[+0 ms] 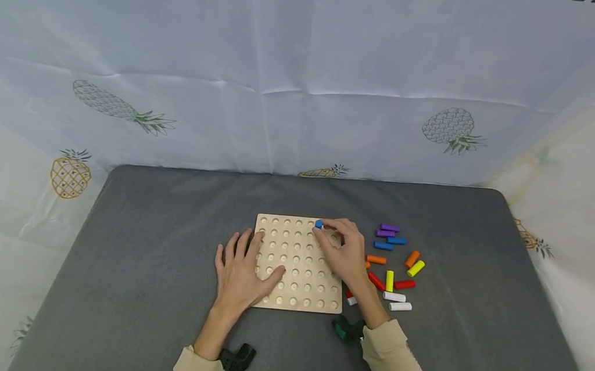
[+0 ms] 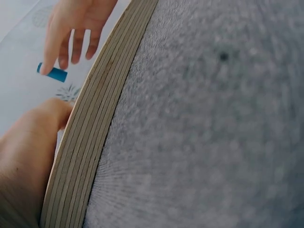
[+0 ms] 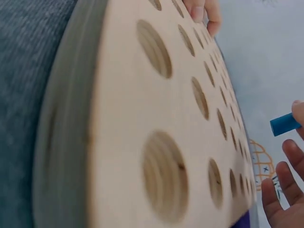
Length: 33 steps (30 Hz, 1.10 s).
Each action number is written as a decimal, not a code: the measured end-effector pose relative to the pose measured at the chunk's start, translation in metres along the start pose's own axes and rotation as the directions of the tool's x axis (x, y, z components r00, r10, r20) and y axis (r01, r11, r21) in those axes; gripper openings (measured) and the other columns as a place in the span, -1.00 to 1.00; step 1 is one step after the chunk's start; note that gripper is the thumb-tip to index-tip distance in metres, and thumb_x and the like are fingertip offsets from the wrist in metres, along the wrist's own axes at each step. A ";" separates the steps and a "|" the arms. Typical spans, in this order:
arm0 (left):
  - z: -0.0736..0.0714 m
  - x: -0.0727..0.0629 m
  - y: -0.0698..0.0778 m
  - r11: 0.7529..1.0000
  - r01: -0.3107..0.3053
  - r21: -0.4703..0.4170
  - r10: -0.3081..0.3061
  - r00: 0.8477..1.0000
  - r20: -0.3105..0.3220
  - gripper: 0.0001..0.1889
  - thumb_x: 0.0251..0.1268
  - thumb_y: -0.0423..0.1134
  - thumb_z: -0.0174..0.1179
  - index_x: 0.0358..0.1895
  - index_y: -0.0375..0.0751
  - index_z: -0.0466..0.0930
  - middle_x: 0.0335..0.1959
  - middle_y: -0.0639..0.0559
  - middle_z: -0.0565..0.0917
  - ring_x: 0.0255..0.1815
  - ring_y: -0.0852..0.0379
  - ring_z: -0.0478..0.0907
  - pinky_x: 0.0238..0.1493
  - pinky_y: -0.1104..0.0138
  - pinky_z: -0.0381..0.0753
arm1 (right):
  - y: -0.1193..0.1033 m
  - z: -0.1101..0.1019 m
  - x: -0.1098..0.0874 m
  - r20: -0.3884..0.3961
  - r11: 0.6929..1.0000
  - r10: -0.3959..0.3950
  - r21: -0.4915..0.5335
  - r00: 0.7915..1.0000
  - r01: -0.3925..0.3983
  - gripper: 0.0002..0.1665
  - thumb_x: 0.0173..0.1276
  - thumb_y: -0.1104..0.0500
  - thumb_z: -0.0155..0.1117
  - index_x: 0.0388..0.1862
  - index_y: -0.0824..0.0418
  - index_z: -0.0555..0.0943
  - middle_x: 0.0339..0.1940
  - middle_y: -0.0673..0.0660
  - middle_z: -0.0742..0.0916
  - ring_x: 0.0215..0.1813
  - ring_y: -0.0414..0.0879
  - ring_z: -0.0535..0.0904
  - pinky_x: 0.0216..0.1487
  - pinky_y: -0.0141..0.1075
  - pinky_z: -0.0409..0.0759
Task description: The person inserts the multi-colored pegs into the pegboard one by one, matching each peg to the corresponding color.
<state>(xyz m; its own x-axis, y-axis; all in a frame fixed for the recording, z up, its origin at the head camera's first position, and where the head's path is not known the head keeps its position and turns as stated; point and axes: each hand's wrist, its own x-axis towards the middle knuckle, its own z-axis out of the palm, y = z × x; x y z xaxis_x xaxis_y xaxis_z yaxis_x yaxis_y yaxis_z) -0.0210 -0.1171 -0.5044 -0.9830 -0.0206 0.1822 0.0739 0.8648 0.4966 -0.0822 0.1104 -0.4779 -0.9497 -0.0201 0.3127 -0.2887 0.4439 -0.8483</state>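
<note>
A pale wooden board (image 1: 319, 310) with rows of round holes lies flat on the grey table. My left hand (image 1: 240, 280) rests on its left side, fingers spread and the thumb stretched across the holes. Over the far right part of the board, my right hand (image 1: 349, 258) pinches a blue peg (image 1: 318, 224) between thumb and forefinger. The right wrist view shows this blue peg (image 3: 283, 124) tilted, above the board's surface, with the other fingers (image 3: 289, 178) loosely extended. In the left wrist view the board's layered edge (image 2: 97, 104) stands out beside my left hand (image 2: 28, 142).
Right of the board lie several loose pegs: purple (image 1: 390, 228), blue (image 1: 383, 246), orange (image 1: 376, 260), yellow (image 1: 416, 269), red (image 1: 404, 285) and white (image 1: 400, 306). Some lie partly behind my right forearm. A pale curtain (image 1: 302, 122) with pineapple prints hangs behind the grey table (image 1: 167, 245).
</note>
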 end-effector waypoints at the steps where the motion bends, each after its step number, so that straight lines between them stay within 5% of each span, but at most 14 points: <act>1: -0.001 0.000 0.000 1.000 -0.001 0.003 0.001 1.000 0.004 -0.09 0.07 0.30 0.34 0.51 0.00 0.37 0.48 -0.25 0.40 0.55 -0.36 0.19 0.45 -0.45 0.01 | 0.000 0.002 0.001 0.005 1.000 0.009 -0.001 1.000 -0.009 -0.75 0.28 0.16 0.52 -0.06 0.17 0.80 -0.18 0.16 0.77 -0.11 0.04 0.58 -0.12 -0.21 0.52; 19: -0.006 0.006 -0.001 0.999 0.031 -0.037 -0.027 0.995 0.093 -0.07 0.07 0.32 0.35 0.52 0.03 0.33 0.51 -0.23 0.32 0.57 -0.36 0.11 0.44 -0.46 -0.08 | 0.005 0.021 0.008 0.025 0.997 0.079 0.023 0.997 -0.079 -0.75 0.34 0.11 0.47 -0.04 0.15 0.80 -0.13 0.15 0.80 -0.04 0.03 0.60 0.04 -0.18 0.50; 33: -0.001 0.004 -0.002 0.999 0.004 -0.054 -0.003 1.000 0.023 -0.09 0.06 0.30 0.36 0.49 -0.02 0.37 0.43 -0.25 0.40 0.50 -0.40 0.17 0.37 -0.47 -0.05 | 0.006 0.023 0.011 0.028 0.996 0.077 0.039 0.997 -0.078 -0.74 0.36 0.11 0.45 -0.02 0.16 0.79 -0.12 0.15 0.79 -0.04 0.04 0.62 -0.03 -0.23 0.55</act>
<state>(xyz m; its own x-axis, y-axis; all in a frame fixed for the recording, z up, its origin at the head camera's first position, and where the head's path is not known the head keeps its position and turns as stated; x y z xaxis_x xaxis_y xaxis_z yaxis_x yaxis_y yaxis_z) -0.0246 -0.1195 -0.5036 -0.9868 -0.0115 0.1615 0.0790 0.8366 0.5421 -0.0971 0.0920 -0.4892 -0.9722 -0.0110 0.2340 -0.2179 0.4092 -0.8861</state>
